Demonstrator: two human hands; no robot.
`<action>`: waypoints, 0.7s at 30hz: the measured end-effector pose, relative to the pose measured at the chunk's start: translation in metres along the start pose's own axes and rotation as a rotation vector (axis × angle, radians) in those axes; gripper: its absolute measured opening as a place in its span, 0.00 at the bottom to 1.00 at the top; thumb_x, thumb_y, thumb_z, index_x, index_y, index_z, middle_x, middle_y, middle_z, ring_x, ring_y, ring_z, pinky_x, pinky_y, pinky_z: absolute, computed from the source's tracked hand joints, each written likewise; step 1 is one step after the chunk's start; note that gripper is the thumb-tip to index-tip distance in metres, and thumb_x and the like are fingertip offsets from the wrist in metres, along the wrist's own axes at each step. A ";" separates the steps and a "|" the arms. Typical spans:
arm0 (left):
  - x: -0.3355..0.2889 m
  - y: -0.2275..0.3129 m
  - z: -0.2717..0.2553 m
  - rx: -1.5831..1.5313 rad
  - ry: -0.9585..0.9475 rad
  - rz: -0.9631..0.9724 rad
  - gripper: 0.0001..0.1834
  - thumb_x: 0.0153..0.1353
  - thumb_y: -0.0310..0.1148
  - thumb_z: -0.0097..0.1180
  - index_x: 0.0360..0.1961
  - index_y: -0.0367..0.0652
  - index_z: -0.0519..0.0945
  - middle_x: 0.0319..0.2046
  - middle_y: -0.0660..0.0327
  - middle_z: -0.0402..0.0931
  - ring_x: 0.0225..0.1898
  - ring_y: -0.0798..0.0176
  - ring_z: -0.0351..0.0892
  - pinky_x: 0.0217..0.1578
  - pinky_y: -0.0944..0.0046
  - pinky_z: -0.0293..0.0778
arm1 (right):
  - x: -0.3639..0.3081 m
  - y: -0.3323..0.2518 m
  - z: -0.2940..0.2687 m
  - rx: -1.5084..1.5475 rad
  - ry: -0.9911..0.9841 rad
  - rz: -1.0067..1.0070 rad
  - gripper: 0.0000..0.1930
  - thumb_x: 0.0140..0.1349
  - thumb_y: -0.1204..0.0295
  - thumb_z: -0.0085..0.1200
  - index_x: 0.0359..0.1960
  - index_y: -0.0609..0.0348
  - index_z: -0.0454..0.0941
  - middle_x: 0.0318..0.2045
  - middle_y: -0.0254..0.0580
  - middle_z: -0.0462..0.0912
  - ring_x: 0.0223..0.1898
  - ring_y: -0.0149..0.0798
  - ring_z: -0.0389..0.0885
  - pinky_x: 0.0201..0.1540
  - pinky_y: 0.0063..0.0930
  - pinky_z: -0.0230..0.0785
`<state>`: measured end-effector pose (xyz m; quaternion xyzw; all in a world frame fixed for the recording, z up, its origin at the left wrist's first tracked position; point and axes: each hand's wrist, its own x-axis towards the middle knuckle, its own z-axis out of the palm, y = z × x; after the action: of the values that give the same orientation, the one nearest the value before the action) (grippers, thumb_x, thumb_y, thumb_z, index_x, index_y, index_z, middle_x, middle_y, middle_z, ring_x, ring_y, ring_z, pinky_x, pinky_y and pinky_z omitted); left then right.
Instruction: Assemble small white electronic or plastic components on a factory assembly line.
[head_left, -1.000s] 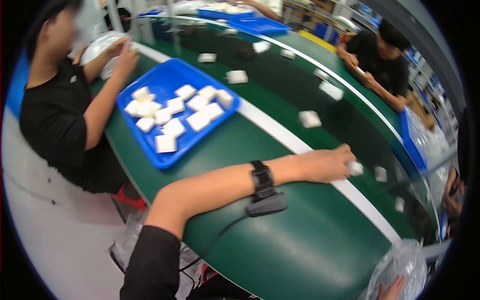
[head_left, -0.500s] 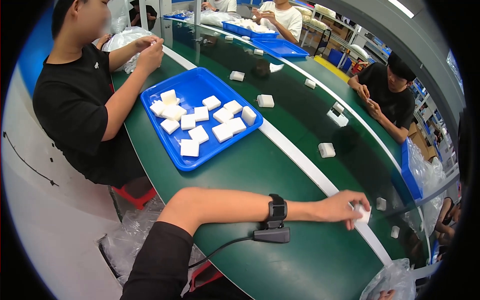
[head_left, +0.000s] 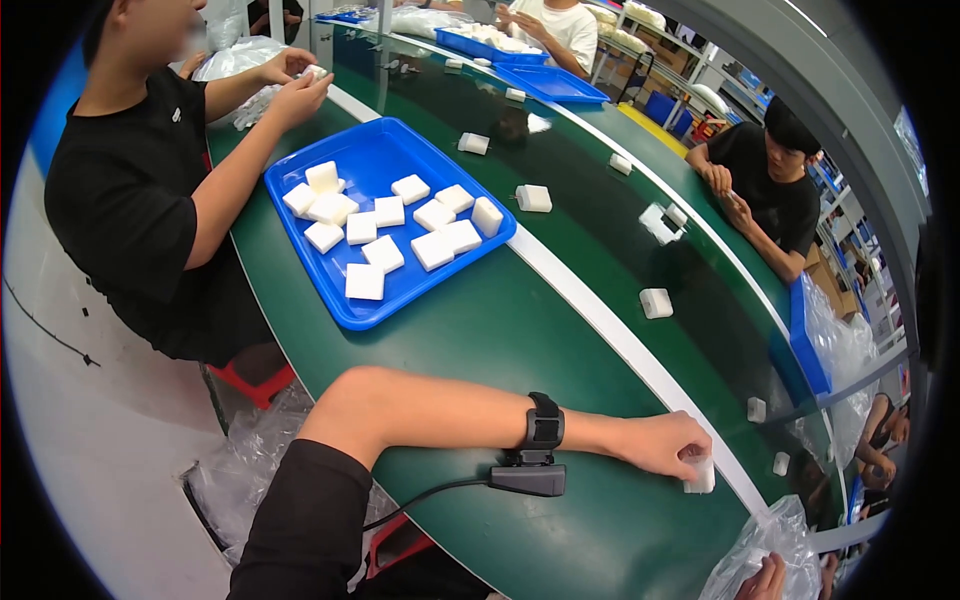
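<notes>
From the lower left my left arm reaches across the green table, and my left hand (head_left: 672,445) is closed on a white plug-in charger (head_left: 700,476). The charger is at the table surface, just on the near side of the white rail (head_left: 640,360). Fingers partly cover it. At the lower right edge my right hand (head_left: 766,580) shows only in part, fingers curled beside a clear plastic bag (head_left: 785,535). Something whitish is at those fingertips, too indistinct to name. A black strap with a small box (head_left: 540,440) is on my left wrist.
A blue tray (head_left: 365,315) with several white chargers stands on the table (head_left: 480,340) at the left. Beyond the rail, more chargers (head_left: 655,303) lie on the dark green belt (head_left: 580,250). A person in black (head_left: 120,200) sits at the left; others sit across.
My left hand has moved from over the white rail toward the near side, bringing the charger onto the table. More of my right hand shows beside the bag. The view has shifted slightly.
</notes>
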<state>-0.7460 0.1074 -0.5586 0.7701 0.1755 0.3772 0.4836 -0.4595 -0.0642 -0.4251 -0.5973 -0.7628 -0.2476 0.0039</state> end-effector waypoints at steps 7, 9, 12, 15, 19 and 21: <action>0.003 -0.003 0.002 -0.015 0.070 0.036 0.17 0.59 0.34 0.62 0.43 0.31 0.78 0.38 0.50 0.79 0.35 0.57 0.79 0.39 0.60 0.76 | 0.016 -0.021 0.002 -0.070 0.158 0.036 0.13 0.67 0.78 0.50 0.52 0.65 0.78 0.40 0.54 0.83 0.40 0.54 0.80 0.45 0.42 0.71; 0.005 -0.002 0.001 0.003 0.055 0.027 0.17 0.59 0.34 0.62 0.44 0.31 0.78 0.38 0.50 0.80 0.35 0.57 0.79 0.39 0.60 0.76 | 0.025 -0.028 0.005 0.087 0.262 0.002 0.12 0.68 0.78 0.50 0.51 0.64 0.78 0.41 0.54 0.83 0.41 0.53 0.80 0.45 0.40 0.71; 0.003 -0.007 0.004 0.015 0.107 0.025 0.16 0.59 0.35 0.61 0.42 0.32 0.78 0.37 0.50 0.79 0.35 0.58 0.79 0.39 0.60 0.76 | 0.037 -0.040 0.020 0.590 0.149 0.084 0.11 0.68 0.77 0.52 0.50 0.64 0.79 0.41 0.53 0.83 0.41 0.50 0.81 0.45 0.37 0.72; 0.008 -0.028 0.015 -0.138 0.219 0.034 0.15 0.58 0.34 0.62 0.38 0.33 0.76 0.33 0.52 0.77 0.33 0.60 0.78 0.36 0.59 0.75 | 0.048 -0.057 0.029 0.608 0.032 0.036 0.10 0.67 0.77 0.54 0.48 0.64 0.79 0.41 0.51 0.82 0.41 0.48 0.81 0.45 0.36 0.73; 0.012 -0.015 0.014 -0.265 0.247 -0.014 0.12 0.56 0.30 0.59 0.34 0.32 0.72 0.28 0.54 0.73 0.25 0.63 0.76 0.27 0.63 0.73 | 0.056 -0.076 0.061 0.960 -0.070 -0.069 0.12 0.69 0.77 0.53 0.51 0.66 0.76 0.48 0.51 0.79 0.44 0.44 0.81 0.48 0.35 0.74; 0.013 -0.021 0.015 -0.242 0.280 0.004 0.11 0.56 0.29 0.58 0.33 0.32 0.71 0.27 0.56 0.73 0.22 0.67 0.75 0.23 0.65 0.72 | 0.054 -0.077 0.086 1.227 -0.093 0.002 0.12 0.71 0.77 0.51 0.54 0.65 0.75 0.51 0.47 0.78 0.47 0.42 0.79 0.50 0.34 0.74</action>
<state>-0.7240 0.1170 -0.5756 0.6465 0.1930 0.5001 0.5428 -0.5206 0.0049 -0.5127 -0.4970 -0.7650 0.2629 0.3141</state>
